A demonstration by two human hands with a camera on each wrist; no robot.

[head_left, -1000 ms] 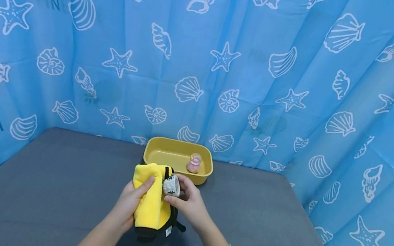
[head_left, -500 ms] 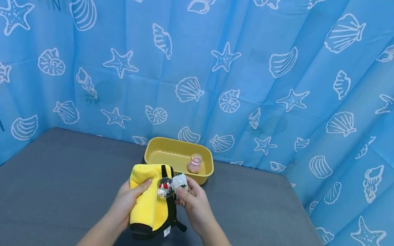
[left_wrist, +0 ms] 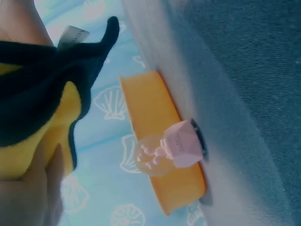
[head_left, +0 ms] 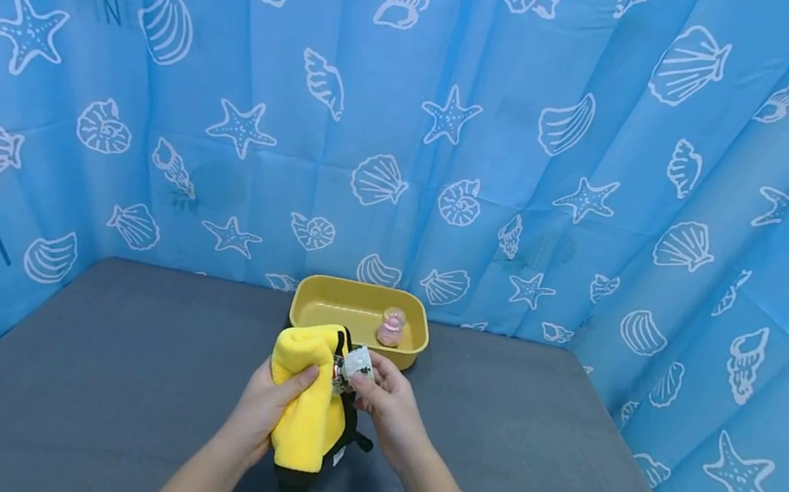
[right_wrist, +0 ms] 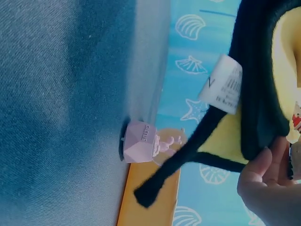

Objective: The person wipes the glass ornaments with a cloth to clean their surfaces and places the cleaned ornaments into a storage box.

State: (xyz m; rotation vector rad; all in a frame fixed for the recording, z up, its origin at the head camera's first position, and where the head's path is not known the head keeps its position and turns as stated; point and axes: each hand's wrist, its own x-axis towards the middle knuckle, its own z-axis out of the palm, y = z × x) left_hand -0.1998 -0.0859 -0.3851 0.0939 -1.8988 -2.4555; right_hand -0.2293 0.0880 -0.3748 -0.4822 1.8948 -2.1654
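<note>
My left hand [head_left: 266, 404] holds a yellow cleaning cloth [head_left: 304, 401] with black trim, its thumb on top. In my right hand [head_left: 390, 405] is a small snow globe with a white base [head_left: 359, 361], pinched between thumb and fingers. Its clear dome, with something red inside, points left against the cloth and is partly covered by it. The right wrist view shows the cloth's white label [right_wrist: 223, 84] and dark hanging loop [right_wrist: 178, 162]. There the held globe is mostly cut off at the right edge.
A yellow tray [head_left: 329, 283] stands behind my hands, with a pink globe [head_left: 391, 327] apparently inside it. Both wrist views show a pink globe with a faceted base [left_wrist: 183, 143] on the grey tabletop [head_left: 119, 375], before the tray. A blue shell-patterned curtain [head_left: 396, 128] hangs behind.
The globe's dome was bare beside the cloth half a second ago. The cloth and left hand have since shifted slightly right, partly covering it. The tray has stayed put.
</note>
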